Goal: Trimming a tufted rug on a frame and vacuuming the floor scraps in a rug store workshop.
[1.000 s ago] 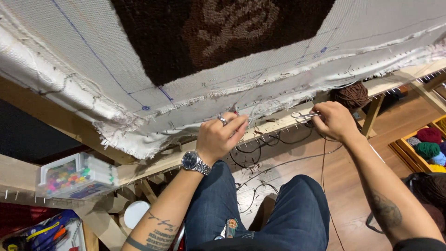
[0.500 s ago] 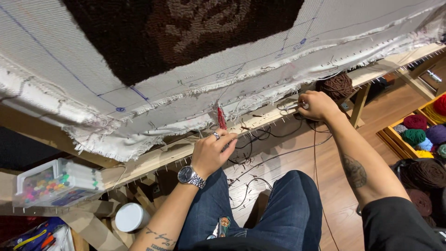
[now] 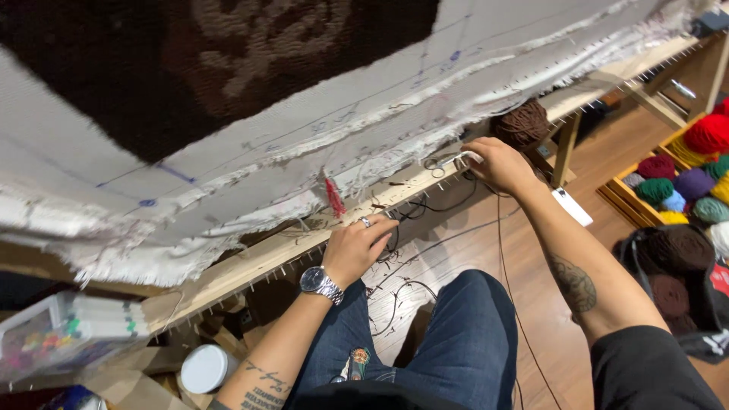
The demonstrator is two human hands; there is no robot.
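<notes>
Right hand grip: the right hand had closed its fingers round the pale handles of a small pair of scissors, pressed against the far edge of the wooden frame rail.
Left hand grip: the left hand lay knuckles-up on the rail with fingers curled; whether anything was pinched under them I could not tell. A ring and a steel wristwatch showed on it.
Red piece: a short red tuft or tool hung at the frayed cloth edge just above the left hand, apart from the fingers.
Change: half a second before, the left hand had been up at that red piece; now it had dropped to the rail and the piece hung alone. The right hand had stayed at the same stretch of rail, right of the left.
Meaning: I judged the work to be trimming along the bottom edge, with the scissors hand set and the left hand bracing.
Cloth: the white backing cloth with its dark brown tufted patch stretched above both hands.
Around: a brown yarn ball sat just behind the right hand; coloured yarn balls filled a crate far right; dark cords trailed over the floor by the jeans.
</notes>
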